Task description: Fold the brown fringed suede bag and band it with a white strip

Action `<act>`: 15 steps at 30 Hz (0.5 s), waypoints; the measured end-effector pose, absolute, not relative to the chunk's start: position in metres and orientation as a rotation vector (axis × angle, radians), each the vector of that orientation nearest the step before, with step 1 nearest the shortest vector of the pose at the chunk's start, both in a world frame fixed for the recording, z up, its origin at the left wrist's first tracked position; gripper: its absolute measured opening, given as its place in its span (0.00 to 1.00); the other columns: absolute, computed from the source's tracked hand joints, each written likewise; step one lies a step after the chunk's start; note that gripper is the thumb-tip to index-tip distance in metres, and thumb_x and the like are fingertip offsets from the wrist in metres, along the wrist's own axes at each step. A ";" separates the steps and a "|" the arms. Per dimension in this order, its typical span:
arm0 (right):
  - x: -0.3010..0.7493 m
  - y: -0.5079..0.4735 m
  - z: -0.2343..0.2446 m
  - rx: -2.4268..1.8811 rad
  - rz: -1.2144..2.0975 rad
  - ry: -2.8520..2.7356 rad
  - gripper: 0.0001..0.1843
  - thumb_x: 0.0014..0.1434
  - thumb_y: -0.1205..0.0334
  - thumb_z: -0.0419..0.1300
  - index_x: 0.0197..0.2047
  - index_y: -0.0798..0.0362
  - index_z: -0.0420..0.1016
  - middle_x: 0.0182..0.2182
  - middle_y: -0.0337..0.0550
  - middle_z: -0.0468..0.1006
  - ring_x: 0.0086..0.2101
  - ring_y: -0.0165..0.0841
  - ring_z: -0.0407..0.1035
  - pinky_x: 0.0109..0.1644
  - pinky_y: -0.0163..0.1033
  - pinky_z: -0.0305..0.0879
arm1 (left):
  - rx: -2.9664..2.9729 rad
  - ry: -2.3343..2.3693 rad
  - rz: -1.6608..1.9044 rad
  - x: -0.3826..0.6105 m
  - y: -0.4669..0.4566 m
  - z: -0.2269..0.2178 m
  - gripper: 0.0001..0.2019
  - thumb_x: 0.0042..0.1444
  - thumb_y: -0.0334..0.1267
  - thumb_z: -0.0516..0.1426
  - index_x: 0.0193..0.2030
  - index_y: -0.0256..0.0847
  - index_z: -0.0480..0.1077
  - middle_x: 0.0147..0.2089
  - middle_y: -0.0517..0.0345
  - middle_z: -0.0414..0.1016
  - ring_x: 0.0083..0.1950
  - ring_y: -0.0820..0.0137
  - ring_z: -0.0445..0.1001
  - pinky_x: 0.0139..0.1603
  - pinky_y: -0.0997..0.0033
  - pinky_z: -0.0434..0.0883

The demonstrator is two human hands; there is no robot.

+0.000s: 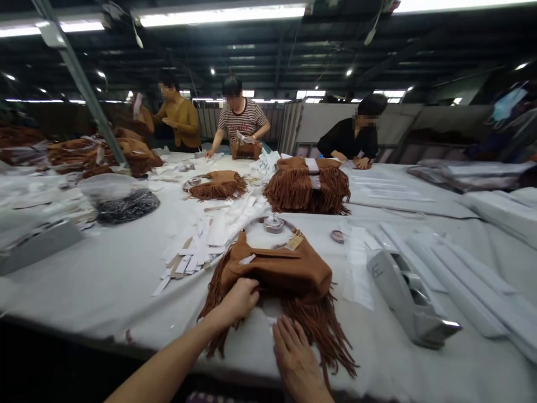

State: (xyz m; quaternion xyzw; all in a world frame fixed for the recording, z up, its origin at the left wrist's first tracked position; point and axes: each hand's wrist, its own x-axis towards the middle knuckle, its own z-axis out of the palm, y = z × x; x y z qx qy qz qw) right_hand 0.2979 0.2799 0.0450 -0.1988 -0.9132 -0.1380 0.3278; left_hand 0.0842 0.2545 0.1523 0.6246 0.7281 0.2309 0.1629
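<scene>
A brown fringed handbag [289,268] lies on the white-covered table in front of me, its strap toward the far side and a tan tag [294,242] at the strap's base. My left hand [240,302] is closed at the bag's near edge, fingers curled by the fringe; the fingertips are partly hidden. Flat on the table, my right hand [296,350] has its fingers stretched out beside the right-hand fringe. Something pale, perhaps a sheet of film, lies between my hands. A roll of tape or ribbon [273,224] sits inside the strap's loop.
To the right stands a grey tape dispenser [413,299] near long white strips [465,280]. White paper pieces [197,249] lie to the left. Further off are stacked fringed bags [308,187], another fringed bag [218,184] and a black bundle [128,207]. Several people work across the table.
</scene>
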 end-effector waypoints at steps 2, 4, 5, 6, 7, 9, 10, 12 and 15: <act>0.297 0.277 0.038 -0.522 -0.387 -2.377 0.17 0.63 0.65 0.50 0.52 0.57 0.71 0.50 0.49 0.77 0.55 0.39 0.64 0.65 0.47 0.49 | 1.765 2.049 0.729 0.083 0.256 0.164 0.10 0.51 0.25 0.49 0.29 0.35 0.71 0.32 0.54 0.77 0.32 0.70 0.71 0.35 0.73 0.61; 0.295 0.272 0.031 -0.547 -0.400 -2.368 0.17 0.62 0.65 0.50 0.52 0.59 0.70 0.51 0.52 0.76 0.56 0.40 0.63 0.64 0.47 0.51 | 1.756 2.029 0.759 0.082 0.258 0.175 0.10 0.51 0.24 0.49 0.28 0.35 0.71 0.30 0.56 0.76 0.31 0.72 0.69 0.34 0.73 0.59; 0.293 0.269 0.028 -0.563 -0.395 -2.368 0.17 0.62 0.65 0.51 0.52 0.59 0.70 0.51 0.53 0.75 0.57 0.41 0.63 0.64 0.47 0.52 | 1.752 2.019 0.763 0.082 0.259 0.179 0.11 0.51 0.24 0.49 0.27 0.35 0.71 0.29 0.56 0.75 0.31 0.72 0.69 0.34 0.73 0.59; 0.291 0.267 0.027 -0.574 -0.390 -2.371 0.18 0.61 0.65 0.51 0.53 0.60 0.70 0.52 0.53 0.75 0.57 0.41 0.63 0.63 0.47 0.52 | 1.752 2.008 0.768 0.082 0.260 0.183 0.11 0.51 0.25 0.49 0.27 0.35 0.71 0.29 0.56 0.75 0.31 0.72 0.69 0.34 0.73 0.59; 0.289 0.266 0.027 -0.584 -0.387 -2.383 0.18 0.62 0.64 0.51 0.53 0.60 0.69 0.53 0.53 0.74 0.57 0.41 0.62 0.63 0.47 0.53 | 1.755 1.994 0.779 0.082 0.261 0.186 0.11 0.51 0.25 0.49 0.27 0.35 0.72 0.30 0.56 0.76 0.32 0.72 0.69 0.34 0.74 0.60; 0.284 0.267 0.032 -0.592 -0.390 -2.432 0.19 0.62 0.62 0.52 0.55 0.60 0.68 0.54 0.54 0.74 0.56 0.41 0.64 0.61 0.46 0.56 | 1.762 1.954 0.808 0.081 0.263 0.191 0.12 0.50 0.24 0.48 0.29 0.35 0.73 0.32 0.55 0.77 0.33 0.71 0.71 0.36 0.74 0.61; 0.280 0.270 0.037 -0.613 -0.390 -2.457 0.20 0.63 0.61 0.52 0.55 0.60 0.67 0.54 0.54 0.74 0.55 0.41 0.65 0.60 0.46 0.58 | 1.764 1.931 0.826 0.080 0.264 0.194 0.13 0.50 0.24 0.48 0.29 0.35 0.74 0.33 0.54 0.78 0.34 0.71 0.72 0.37 0.74 0.62; 0.272 0.281 0.049 -0.737 -0.351 -2.499 0.18 0.63 0.60 0.52 0.53 0.59 0.69 0.50 0.55 0.76 0.51 0.42 0.69 0.55 0.47 0.63 | 1.762 1.892 0.855 0.078 0.265 0.198 0.14 0.50 0.24 0.48 0.31 0.35 0.75 0.35 0.53 0.79 0.36 0.70 0.73 0.39 0.73 0.64; 0.251 0.300 0.065 -0.952 -0.231 -2.579 0.12 0.64 0.63 0.52 0.39 0.57 0.75 0.34 0.52 0.80 0.37 0.41 0.74 0.42 0.46 0.69 | 1.728 1.871 0.889 0.078 0.266 0.205 0.17 0.49 0.25 0.48 0.36 0.36 0.77 0.39 0.53 0.80 0.40 0.68 0.75 0.43 0.73 0.67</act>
